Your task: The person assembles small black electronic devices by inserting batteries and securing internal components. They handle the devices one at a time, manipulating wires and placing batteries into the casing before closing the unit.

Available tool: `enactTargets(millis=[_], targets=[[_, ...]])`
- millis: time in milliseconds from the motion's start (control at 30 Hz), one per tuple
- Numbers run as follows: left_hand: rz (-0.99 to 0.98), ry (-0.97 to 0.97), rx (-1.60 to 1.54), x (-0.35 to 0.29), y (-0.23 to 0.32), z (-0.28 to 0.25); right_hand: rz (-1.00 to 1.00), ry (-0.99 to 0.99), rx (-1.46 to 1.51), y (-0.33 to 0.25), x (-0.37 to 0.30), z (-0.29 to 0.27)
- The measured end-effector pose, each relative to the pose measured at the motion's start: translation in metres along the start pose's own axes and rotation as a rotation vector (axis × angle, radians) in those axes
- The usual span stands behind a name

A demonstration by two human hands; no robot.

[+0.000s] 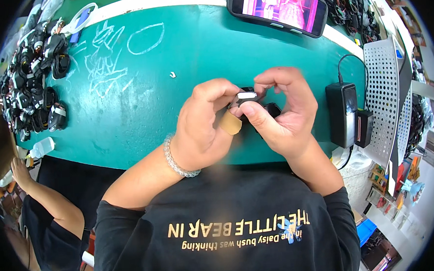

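Note:
Both my hands meet above the green tabletop (183,44), around a small black piece with a white strip (247,95) on its top. My left hand (201,121) pinches it from the left; tan tape (232,124) wraps that thumb. On the other side, my right hand (290,113) curls its fingers round it, the thumb pressed at the strip's near edge. A further black part (273,109) shows beneath the right hand. Fingers hide most of the piece, so I cannot make out its exact kind.
Bundled black cables (33,86) are piled at the left, by a small bottle (43,147). A phone (279,8) stands at the back. Rightward are a black box-shaped device (342,114) with a cord and a perforated tray (380,73). Another person's hand (20,171) rests lower left.

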State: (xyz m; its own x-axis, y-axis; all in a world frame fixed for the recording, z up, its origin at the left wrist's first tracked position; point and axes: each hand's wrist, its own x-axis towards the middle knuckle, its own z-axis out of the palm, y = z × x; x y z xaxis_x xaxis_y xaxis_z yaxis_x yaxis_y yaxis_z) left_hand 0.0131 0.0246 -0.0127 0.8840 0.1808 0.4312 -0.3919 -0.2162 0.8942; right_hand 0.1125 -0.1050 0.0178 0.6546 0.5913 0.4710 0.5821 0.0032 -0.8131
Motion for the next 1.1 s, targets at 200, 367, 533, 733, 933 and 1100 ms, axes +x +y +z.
enactTargets(millis=[200,367,533,733,933,1100], targets=[[-0.162,-0.001,-0.273,0.002,0.005,-0.001,-0.066,-0.033,0.155,0.006,-0.001,0.001],[-0.215,-0.035,-0.356,0.008,0.009,-0.004,-0.102,-0.024,0.187,0.000,0.000,-0.002],[-0.188,-0.052,-0.427,0.011,0.005,-0.004,-0.109,0.011,0.156,-0.001,-0.004,0.000],[-0.224,-0.039,-0.529,0.009,0.002,-0.005,-0.137,-0.059,0.207,-0.002,-0.002,-0.003],[-0.253,-0.021,-0.613,0.009,-0.002,-0.007,-0.164,-0.080,0.215,0.000,-0.003,-0.003],[-0.267,-0.084,-0.734,0.015,0.002,-0.008,-0.120,-0.049,0.337,-0.002,-0.005,-0.001]])
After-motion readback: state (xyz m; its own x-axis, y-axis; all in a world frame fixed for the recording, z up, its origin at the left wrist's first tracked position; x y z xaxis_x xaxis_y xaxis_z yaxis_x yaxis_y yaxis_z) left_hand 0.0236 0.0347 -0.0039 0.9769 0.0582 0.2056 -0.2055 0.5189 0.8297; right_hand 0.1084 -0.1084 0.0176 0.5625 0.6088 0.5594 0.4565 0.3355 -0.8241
